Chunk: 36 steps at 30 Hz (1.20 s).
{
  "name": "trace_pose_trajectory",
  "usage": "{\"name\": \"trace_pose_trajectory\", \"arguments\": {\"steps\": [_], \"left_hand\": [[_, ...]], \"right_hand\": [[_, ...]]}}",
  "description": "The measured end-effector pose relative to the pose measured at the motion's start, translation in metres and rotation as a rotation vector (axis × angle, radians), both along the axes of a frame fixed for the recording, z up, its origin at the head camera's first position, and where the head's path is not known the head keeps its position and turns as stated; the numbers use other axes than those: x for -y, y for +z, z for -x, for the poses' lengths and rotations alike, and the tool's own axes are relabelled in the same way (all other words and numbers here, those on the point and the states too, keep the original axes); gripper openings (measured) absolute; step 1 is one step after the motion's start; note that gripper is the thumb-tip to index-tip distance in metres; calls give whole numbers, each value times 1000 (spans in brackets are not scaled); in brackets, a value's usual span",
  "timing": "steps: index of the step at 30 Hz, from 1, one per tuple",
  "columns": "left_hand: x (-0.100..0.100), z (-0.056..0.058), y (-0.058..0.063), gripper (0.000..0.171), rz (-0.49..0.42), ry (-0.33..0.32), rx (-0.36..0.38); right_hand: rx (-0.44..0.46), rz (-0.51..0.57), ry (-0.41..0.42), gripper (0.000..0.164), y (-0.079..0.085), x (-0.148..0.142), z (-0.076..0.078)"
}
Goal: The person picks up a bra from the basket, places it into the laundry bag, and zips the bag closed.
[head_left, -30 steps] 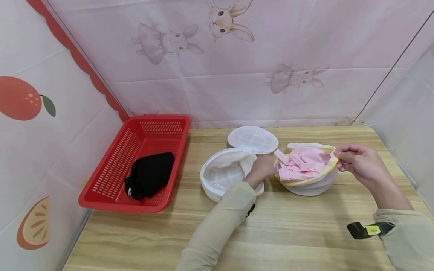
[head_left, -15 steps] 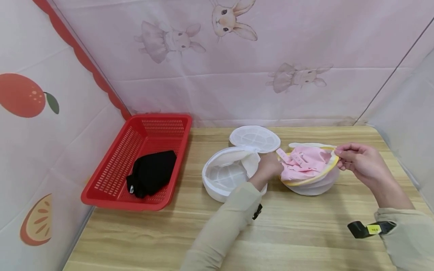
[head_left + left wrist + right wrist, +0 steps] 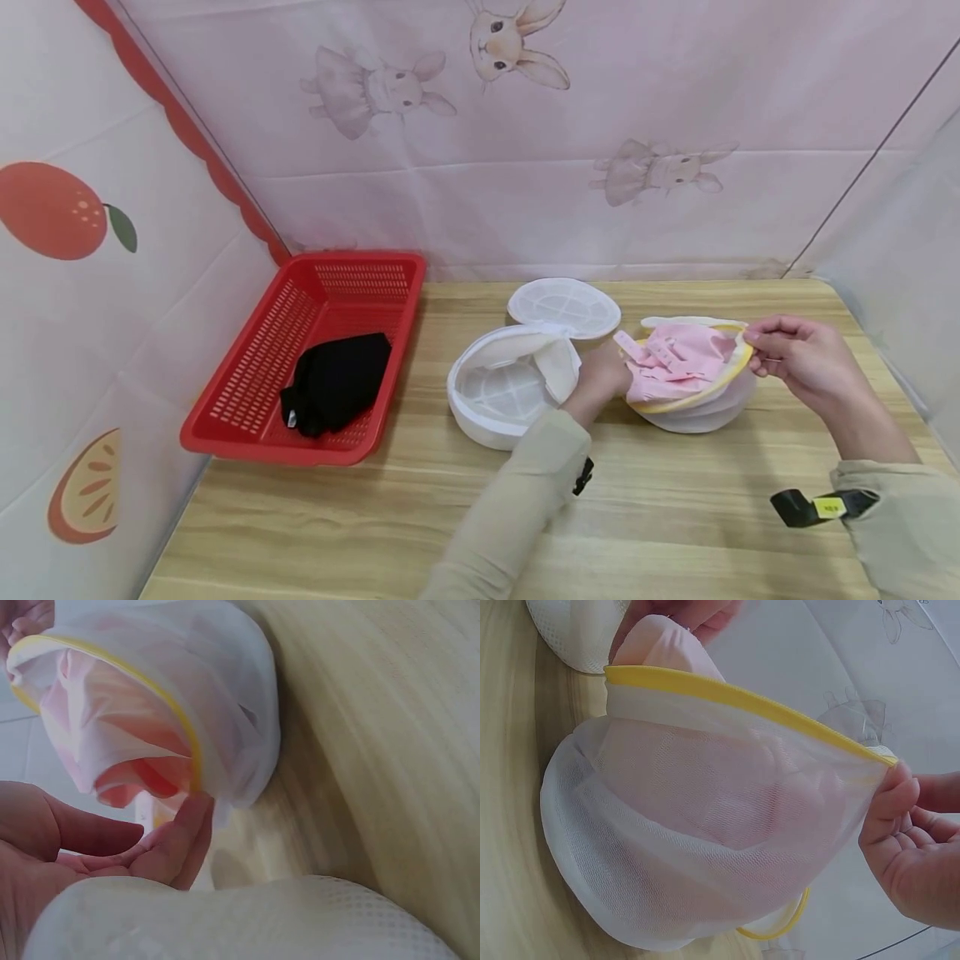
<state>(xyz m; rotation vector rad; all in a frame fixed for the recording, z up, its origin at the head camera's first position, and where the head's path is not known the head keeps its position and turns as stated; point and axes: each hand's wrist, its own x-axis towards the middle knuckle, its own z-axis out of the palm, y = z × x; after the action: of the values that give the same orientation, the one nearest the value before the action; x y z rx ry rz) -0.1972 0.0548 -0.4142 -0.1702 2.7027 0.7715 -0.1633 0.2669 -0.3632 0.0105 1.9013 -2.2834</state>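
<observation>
A white mesh laundry bag [image 3: 675,817] with a yellow zip edge stands on the table at the right in the head view. Its mouth gapes, and a pink garment [image 3: 686,354] lies bunched inside. My right hand [image 3: 806,358] pinches the right end of the bag's zip edge between thumb and fingers. At the opposite side is my left hand [image 3: 606,371]; in the left wrist view its fingertips [image 3: 196,806] touch the yellow edge, with the thumb apart from them. In the right wrist view, the garment partly hides the left hand.
Left of the bag, a white padded mesh case [image 3: 483,425] sits with its oval lid [image 3: 566,307] folded back. Further left, a red plastic basket [image 3: 412,333] holds a black garment [image 3: 337,383]. Fabric-covered walls [image 3: 525,208] bound the table [image 3: 315,525].
My left hand has shifted slightly right along with the near side of the bag. The right hand keeps its pinch on the zip edge. The head view has shifted a little.
</observation>
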Motion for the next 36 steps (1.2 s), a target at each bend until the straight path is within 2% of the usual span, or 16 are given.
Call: {"name": "trace_pose_trajectory", "arguments": {"steps": [1, 7, 15, 19, 23, 28, 36], "left_hand": [[2, -4, 10, 36, -9, 13, 24], [3, -9, 15, 30, -30, 50, -11], [3, -5, 17, 2, -47, 62, -92], [5, -7, 23, 11, -133, 92, -120], [7, -9, 31, 21, -158, 73, -206], [9, -11, 40, 11, -150, 52, -283], [10, -11, 58, 14, -257, 71, -312]], "right_hand": [[-2, 2, 0, 14, 0, -1, 0], [1, 9, -10, 9, -2, -3, 0], [5, 26, -20, 12, -1, -9, 0], [6, 48, -26, 16, 0, -12, 0], [6, 41, -43, 16, 1, -16, 0], [7, 24, -56, 13, 2, -19, 0], [-11, 51, -41, 12, 3, -22, 0]]}}
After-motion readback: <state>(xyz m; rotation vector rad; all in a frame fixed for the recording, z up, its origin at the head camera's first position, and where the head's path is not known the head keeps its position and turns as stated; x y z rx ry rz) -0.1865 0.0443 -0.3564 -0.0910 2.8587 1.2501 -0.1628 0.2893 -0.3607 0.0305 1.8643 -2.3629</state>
